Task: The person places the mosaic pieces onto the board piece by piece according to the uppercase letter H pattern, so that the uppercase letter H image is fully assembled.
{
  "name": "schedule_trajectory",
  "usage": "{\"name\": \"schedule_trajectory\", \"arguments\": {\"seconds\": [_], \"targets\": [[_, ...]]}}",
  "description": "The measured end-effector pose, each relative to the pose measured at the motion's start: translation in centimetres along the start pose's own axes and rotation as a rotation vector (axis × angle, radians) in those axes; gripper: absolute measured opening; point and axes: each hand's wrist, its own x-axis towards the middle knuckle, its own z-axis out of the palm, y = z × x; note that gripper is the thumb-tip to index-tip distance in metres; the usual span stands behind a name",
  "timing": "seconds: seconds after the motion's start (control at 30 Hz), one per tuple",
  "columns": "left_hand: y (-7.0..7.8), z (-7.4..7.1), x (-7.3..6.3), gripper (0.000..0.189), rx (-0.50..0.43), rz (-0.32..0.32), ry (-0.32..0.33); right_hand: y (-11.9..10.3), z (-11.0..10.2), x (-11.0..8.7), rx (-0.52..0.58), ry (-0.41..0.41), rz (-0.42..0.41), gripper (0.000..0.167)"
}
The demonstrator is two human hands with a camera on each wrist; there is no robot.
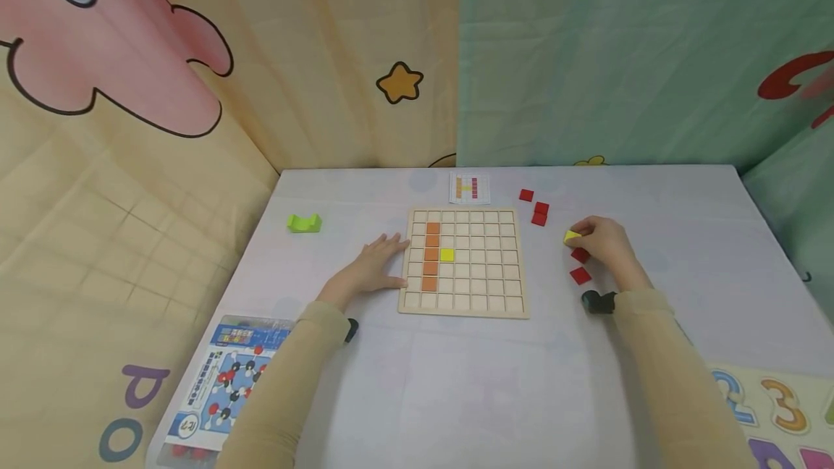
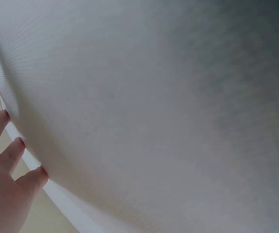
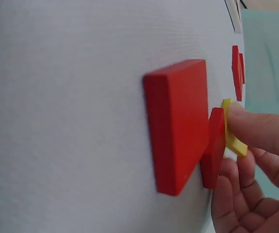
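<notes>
My right hand [image 1: 602, 243] pinches a yellow square tile [image 3: 234, 141] between thumb and fingers, just behind two red tiles [image 1: 580, 276] on the table. In the right wrist view a red tile [image 3: 183, 126] lies large in front of that hand. My left hand [image 1: 373, 266] rests with spread fingers at the left edge of a wooden grid board [image 1: 478, 315]. On the board, a column of several orange tiles [image 1: 431, 253] fills the second column of cells. One yellow tile [image 1: 447, 255] lies right beside the middle orange one.
Behind the board lies a small pattern card [image 1: 483, 197]. Three red tiles [image 1: 540, 213] lie at the back right of the board. A green block [image 1: 304, 224] sits at the left. A boxed set [image 1: 228, 382] lies front left, a number board [image 1: 759, 396] front right.
</notes>
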Motion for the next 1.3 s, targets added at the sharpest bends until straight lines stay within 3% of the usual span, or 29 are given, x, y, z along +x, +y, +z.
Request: {"name": "schedule_trajectory", "arguments": {"seconds": [0.17, 0.37, 0.67, 0.87, 1.3], "targets": [[0.0, 0.0, 0.0, 0.09, -0.008, 0.001, 0.001, -0.6, 0.1, -0.1, 0.005, 0.01, -0.022, 0.035], [0.0, 0.0, 0.1, 0.089, -0.009, 0.003, 0.0, -3.4, 1.3, -0.4, 0.076, -0.014, -0.086, 0.036], [-0.2, 0.2, 0.2, 0.09, -0.02, -0.003, -0.002, -8.1, 5.2, -0.7, 0.141, -0.126, -0.148, 0.033], [-0.1, 0.1, 0.1, 0.09, -0.015, -0.004, -0.003, -10.4, 8.0, -1.1, 0.159, -0.148, -0.209, 0.029], [-0.1, 0.1, 0.3, 0.09, -0.008, -0.01, 0.005, -12.2, 10.6, -1.3, 0.078, -0.167, -0.241, 0.02]]}}
